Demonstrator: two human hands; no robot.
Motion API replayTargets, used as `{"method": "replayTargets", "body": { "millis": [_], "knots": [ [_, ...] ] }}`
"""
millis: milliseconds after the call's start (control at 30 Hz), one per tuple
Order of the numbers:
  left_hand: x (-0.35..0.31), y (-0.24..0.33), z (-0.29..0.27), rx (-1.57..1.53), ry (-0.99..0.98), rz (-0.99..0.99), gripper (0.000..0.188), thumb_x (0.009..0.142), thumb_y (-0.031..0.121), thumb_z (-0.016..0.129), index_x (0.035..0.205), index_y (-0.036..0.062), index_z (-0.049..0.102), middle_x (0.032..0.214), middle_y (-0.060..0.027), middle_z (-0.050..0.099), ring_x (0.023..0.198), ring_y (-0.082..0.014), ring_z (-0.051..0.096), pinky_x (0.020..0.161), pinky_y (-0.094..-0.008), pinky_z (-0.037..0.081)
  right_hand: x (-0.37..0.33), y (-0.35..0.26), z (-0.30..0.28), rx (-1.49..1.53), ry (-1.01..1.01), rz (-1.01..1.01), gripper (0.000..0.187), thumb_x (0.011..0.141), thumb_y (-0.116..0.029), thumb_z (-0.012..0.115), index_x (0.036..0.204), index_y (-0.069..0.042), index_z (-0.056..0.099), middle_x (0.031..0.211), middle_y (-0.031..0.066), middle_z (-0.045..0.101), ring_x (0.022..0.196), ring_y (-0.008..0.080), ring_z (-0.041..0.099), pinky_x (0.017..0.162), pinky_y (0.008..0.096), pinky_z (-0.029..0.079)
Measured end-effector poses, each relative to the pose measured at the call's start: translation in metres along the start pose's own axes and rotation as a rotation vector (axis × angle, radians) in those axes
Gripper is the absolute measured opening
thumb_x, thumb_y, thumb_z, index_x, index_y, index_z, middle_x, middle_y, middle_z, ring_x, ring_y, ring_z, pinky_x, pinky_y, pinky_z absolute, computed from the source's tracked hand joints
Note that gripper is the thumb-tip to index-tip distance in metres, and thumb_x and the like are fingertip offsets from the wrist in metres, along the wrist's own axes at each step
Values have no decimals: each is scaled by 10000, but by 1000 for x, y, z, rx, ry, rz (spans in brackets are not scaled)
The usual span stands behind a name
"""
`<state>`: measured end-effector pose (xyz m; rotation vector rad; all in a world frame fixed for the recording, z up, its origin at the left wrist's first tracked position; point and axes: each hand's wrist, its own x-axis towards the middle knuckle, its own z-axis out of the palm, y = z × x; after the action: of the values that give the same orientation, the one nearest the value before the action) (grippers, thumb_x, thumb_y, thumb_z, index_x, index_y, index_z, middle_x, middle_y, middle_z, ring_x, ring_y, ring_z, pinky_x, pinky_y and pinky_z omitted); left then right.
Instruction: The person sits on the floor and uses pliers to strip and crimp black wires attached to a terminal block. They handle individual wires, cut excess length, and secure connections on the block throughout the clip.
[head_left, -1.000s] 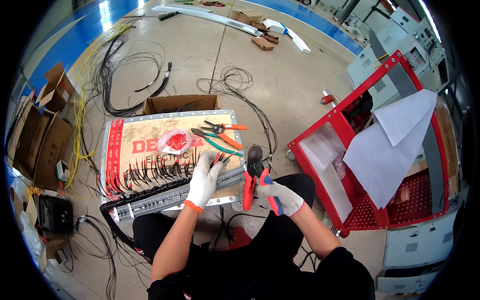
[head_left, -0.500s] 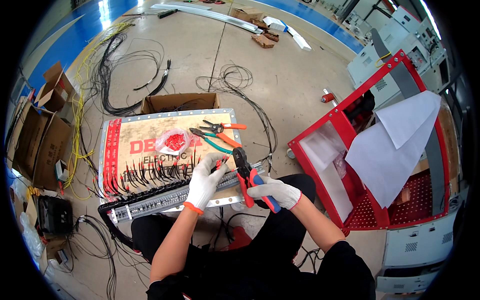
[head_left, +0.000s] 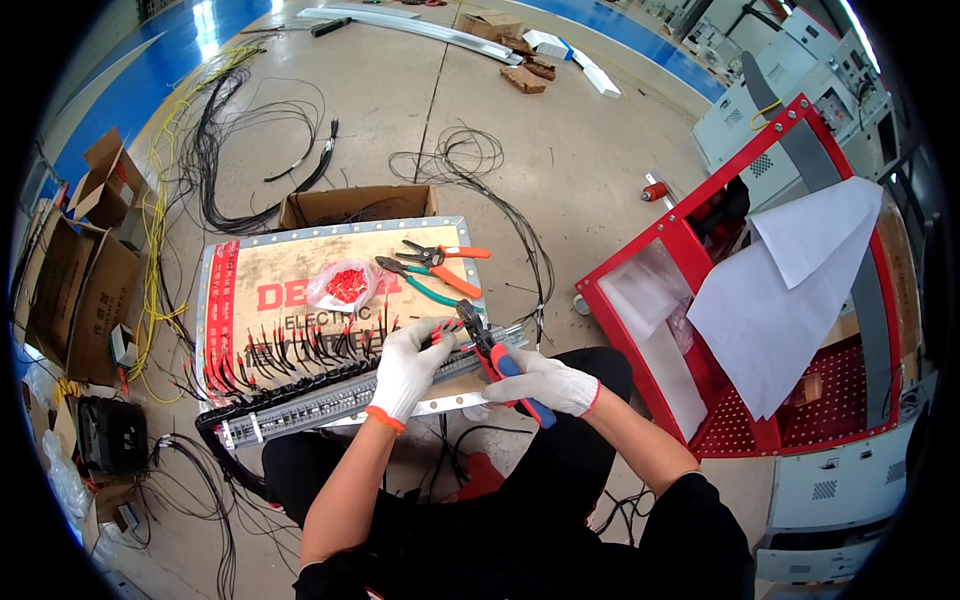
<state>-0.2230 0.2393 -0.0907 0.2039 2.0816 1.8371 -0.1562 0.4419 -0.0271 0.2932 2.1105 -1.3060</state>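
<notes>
In my white-gloved left hand (head_left: 405, 366), the fingers pinch a thin black wire with a red end sleeve, mostly hidden by the fingertips. My right hand (head_left: 550, 384), also gloved, is closed round the red and blue handles of a crimping tool (head_left: 480, 332). Its dark jaws are up against the wire end by my left fingertips. Beneath my hands lies a long grey slotted strip (head_left: 320, 408) with a bundle of black wires (head_left: 285, 355) along it, many ends tipped red. A clear plastic bag of red sleeves (head_left: 346, 285) sits beyond.
Orange-handled wire strippers (head_left: 445, 254) and green-and-orange pliers (head_left: 425, 284) lie on the printed wooden board (head_left: 290, 255). Behind it stands an open cardboard box (head_left: 360, 203). A red metal frame draped with white sheets (head_left: 790, 290) is at right. Black cables (head_left: 205, 165) cross the floor.
The crimping tool's handles have come closer together in my right hand, and its head has shifted slightly left and down to the wire end. My left hand has barely moved.
</notes>
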Motion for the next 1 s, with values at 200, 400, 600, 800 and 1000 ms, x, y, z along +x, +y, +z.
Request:
{"method": "replayTargets", "body": {
  "millis": [200,400,600,800,1000],
  "knots": [
    [0,-4,1,-18,-2,17,291,867,177,676,1081,-17,712,893,-144,743,797,-154,690,745,-297,519,-4,-11,4,-188,69,22,928,740,-435,722,1420,100,385,883,172,629,798,235,633,717,346,505],
    [2,-12,1,23,5,42,272,869,173,676,1066,-10,720,870,-141,741,771,-155,688,723,-302,517,-6,-13,8,-165,49,46,769,768,-405,709,1315,78,468,920,187,640,858,266,660,760,369,515],
    [1,-16,1,-43,-48,92,256,884,151,667,1080,-5,719,921,-147,746,807,-151,700,747,-288,521,5,21,25,-262,246,-45,575,812,-414,701,1185,-3,549,899,217,656,820,316,688,758,399,528],
    [-1,-4,-4,-95,-118,58,280,923,146,642,1149,-14,685,976,-124,752,848,-133,700,779,-268,525,5,22,18,240,-2,-4,461,853,-360,710,1100,-2,556,854,135,660,718,232,655,726,356,524],
    [-3,-16,-5,-212,-70,29,305,946,151,621,1198,-18,648,982,-112,734,846,-129,693,743,-255,537,-18,15,20,768,-62,-3,573,876,-330,731,1284,16,529,1096,90,603,983,149,589,860,308,489]
  ]
}}
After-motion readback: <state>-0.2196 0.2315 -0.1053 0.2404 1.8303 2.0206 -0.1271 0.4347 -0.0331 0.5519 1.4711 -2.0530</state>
